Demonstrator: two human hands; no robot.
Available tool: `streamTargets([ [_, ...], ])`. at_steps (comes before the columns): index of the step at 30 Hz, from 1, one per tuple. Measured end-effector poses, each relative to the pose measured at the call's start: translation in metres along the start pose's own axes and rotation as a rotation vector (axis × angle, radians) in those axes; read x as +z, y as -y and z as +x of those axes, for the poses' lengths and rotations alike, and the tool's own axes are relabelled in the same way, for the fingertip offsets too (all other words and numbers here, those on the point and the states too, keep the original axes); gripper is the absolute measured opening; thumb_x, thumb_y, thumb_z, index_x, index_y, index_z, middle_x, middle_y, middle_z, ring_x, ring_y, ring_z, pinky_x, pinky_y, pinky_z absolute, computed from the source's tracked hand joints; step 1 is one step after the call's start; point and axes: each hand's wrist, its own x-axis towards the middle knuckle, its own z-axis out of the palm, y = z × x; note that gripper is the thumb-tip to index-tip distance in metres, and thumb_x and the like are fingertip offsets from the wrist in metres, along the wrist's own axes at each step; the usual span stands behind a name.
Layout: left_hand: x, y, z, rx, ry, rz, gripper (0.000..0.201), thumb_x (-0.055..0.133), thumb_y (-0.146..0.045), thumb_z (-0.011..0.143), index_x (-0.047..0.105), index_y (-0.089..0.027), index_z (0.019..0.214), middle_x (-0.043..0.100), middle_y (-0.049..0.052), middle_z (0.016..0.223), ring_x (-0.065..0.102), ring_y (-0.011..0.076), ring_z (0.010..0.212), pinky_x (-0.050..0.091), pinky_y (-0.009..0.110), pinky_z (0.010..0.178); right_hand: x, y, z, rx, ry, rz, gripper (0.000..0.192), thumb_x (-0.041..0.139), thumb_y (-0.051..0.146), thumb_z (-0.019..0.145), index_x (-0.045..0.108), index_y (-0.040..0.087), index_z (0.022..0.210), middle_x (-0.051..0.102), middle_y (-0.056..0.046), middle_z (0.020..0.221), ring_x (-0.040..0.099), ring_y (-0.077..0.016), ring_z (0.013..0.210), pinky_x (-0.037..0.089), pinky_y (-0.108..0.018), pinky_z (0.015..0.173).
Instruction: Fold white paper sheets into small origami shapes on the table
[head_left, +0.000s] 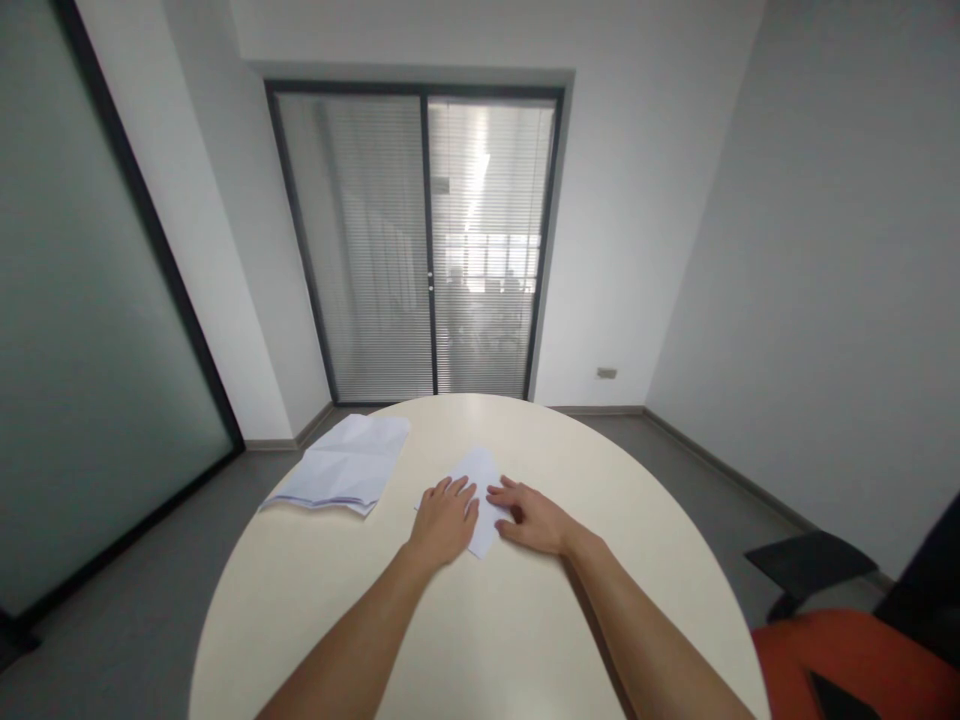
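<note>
A folded piece of white paper (482, 535) lies flat on the round cream table (472, 640), with pointed ends toward and away from me. My left hand (444, 520) rests palm down over its left side, fingers stretched out, hiding part of that edge. On the right side of the paper, my right hand (531, 515) touches it with its fingertips; the fingers are apart and slightly bent, thumb toward me. Neither hand grips anything.
Several creased white sheets (349, 460) lie stacked at the table's left edge, slightly over the rim. An orange chair (847, 650) with a black armrest (814, 562) stands at the right. Beyond the table is a glass door (431, 250) with blinds.
</note>
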Motion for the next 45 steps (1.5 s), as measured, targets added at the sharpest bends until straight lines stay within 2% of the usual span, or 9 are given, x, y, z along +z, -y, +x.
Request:
streamTargets([
  [3,-0.003,0.002,0.002,-0.022,0.017,0.008,0.045,0.032,-0.03,0.099,0.058,-0.023,0.135,0.054,0.006,0.144,0.045,0.0297,0.134,0.037,0.05,0.108,-0.001,0.005,-0.001,0.017,0.089,-0.003,0.076,0.072,0.05,0.076,0.051,0.024,0.143,0.042,-0.012,0.153,0.028,-0.0362,0.146,0.016,-0.064,0.117],
  [5,-0.005,0.003,0.003,-0.017,0.034,0.0,0.045,0.032,-0.03,0.099,0.058,-0.024,0.135,0.054,0.006,0.145,0.045,0.0296,0.134,0.038,0.05,0.108,-0.002,0.007,-0.002,0.022,0.097,-0.021,0.08,0.073,0.058,0.073,0.051,0.026,0.143,0.041,-0.012,0.153,0.028,-0.0382,0.146,0.015,-0.066,0.116],
  [14,-0.008,0.008,0.005,0.024,0.111,-0.052,0.051,0.019,-0.035,0.103,0.057,-0.025,0.136,0.05,0.005,0.149,0.04,0.0273,0.138,0.033,0.048,0.113,0.001,-0.001,-0.001,-0.09,-0.045,-0.058,0.072,0.062,0.069,0.08,0.064,0.016,0.13,0.056,-0.017,0.14,0.05,-0.0321,0.133,0.029,-0.048,0.118],
  [20,-0.008,0.011,0.005,0.113,0.066,-0.243,0.052,0.016,-0.035,0.104,0.057,-0.021,0.132,0.06,0.004,0.138,0.05,0.0176,0.131,0.027,0.037,0.118,0.0,-0.002,0.0,-0.048,-0.091,-0.007,0.055,0.043,0.061,0.096,0.07,0.019,0.119,0.064,-0.012,0.132,0.054,-0.0279,0.129,0.032,-0.047,0.116],
  [24,-0.011,0.007,0.004,0.146,0.028,-0.37,0.051,0.021,-0.041,0.104,0.058,-0.019,0.131,0.062,0.006,0.135,0.054,0.0177,0.127,0.033,0.033,0.114,-0.002,-0.001,0.001,-0.013,-0.145,-0.006,0.052,0.032,0.053,0.102,0.072,0.021,0.11,0.069,-0.011,0.122,0.057,-0.0276,0.122,0.037,-0.046,0.111],
  [31,-0.005,0.007,0.006,-0.014,-0.033,-0.304,0.038,0.041,-0.032,0.098,0.056,-0.017,0.129,0.068,0.011,0.119,0.064,0.0238,0.108,0.048,0.035,0.096,-0.003,-0.003,0.003,-0.021,-0.193,-0.072,0.04,0.038,0.038,0.102,0.07,0.019,0.089,0.071,-0.009,0.09,0.063,-0.0226,0.092,0.046,-0.036,0.09],
  [35,0.003,0.012,0.007,-0.035,-0.065,-0.335,0.042,0.049,-0.026,0.093,0.051,-0.018,0.134,0.066,0.01,0.123,0.061,0.0219,0.111,0.047,0.034,0.099,0.0,-0.008,0.002,0.015,-0.234,-0.047,0.023,0.051,0.031,0.094,0.07,0.02,0.102,0.071,-0.009,0.104,0.062,-0.0236,0.1,0.045,-0.036,0.093],
  [39,0.006,0.014,0.007,0.055,-0.086,-0.325,0.048,0.053,-0.018,0.088,0.051,-0.019,0.136,0.059,0.009,0.132,0.054,0.0208,0.123,0.04,0.035,0.109,0.003,-0.012,0.001,0.003,-0.242,-0.026,0.029,0.056,0.026,0.09,0.068,0.02,0.116,0.071,-0.009,0.113,0.061,-0.0242,0.106,0.045,-0.037,0.097],
  [45,0.003,0.012,0.008,0.112,-0.074,-0.207,0.043,0.049,-0.009,0.088,0.061,-0.023,0.128,0.058,0.006,0.134,0.051,0.0199,0.123,0.04,0.035,0.108,0.001,-0.006,0.003,-0.067,-0.191,-0.034,0.022,0.056,0.024,0.088,0.076,0.021,0.099,0.073,-0.007,0.102,0.063,-0.0228,0.1,0.046,-0.035,0.094],
])
